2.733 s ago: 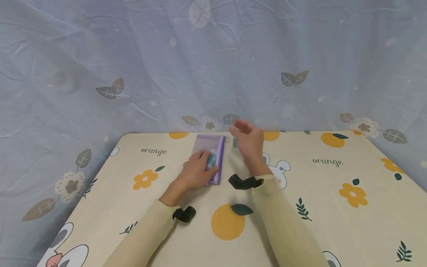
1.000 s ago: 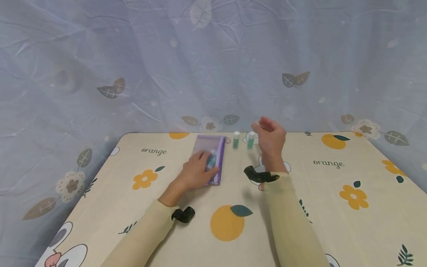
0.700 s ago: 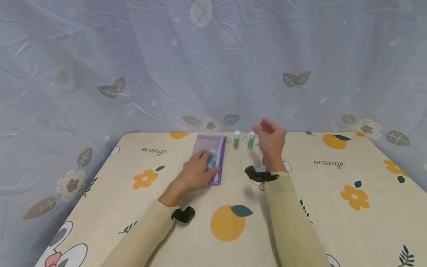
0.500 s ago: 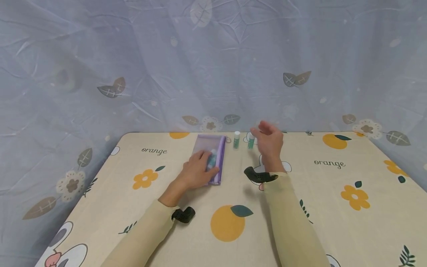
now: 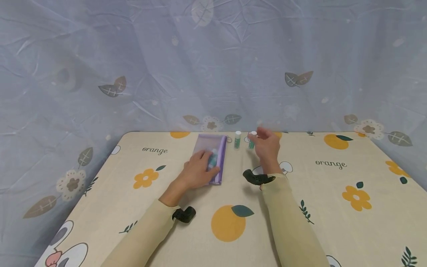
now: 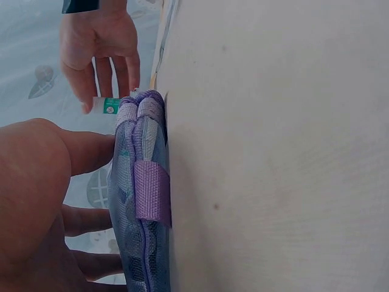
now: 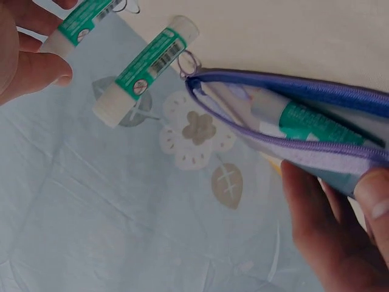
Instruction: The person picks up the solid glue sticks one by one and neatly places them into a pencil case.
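Observation:
A sheer pouch with purple zip edging lies flat on the table. Its mouth gapes in the right wrist view, showing a white-capped green glue stick inside. My left hand rests on the pouch, thumb and fingertips spread and pressing its upper side. Two more glue sticks stand upright to the right of it. One glue stick stands untouched. Beside the other glue stick is my right hand, its thumb crossing in front of the cap and its fingers behind. Whether they press on it is unclear.
A small metal ring hangs from the pouch's far corner. The table is covered by a cream cloth printed with oranges and flowers. Right behind its far edge hangs a grey-blue curtain.
My right hand first moved right, uncovering the second glue stick, then came slightly back left and lower around it. My left hand has stayed on the pouch.

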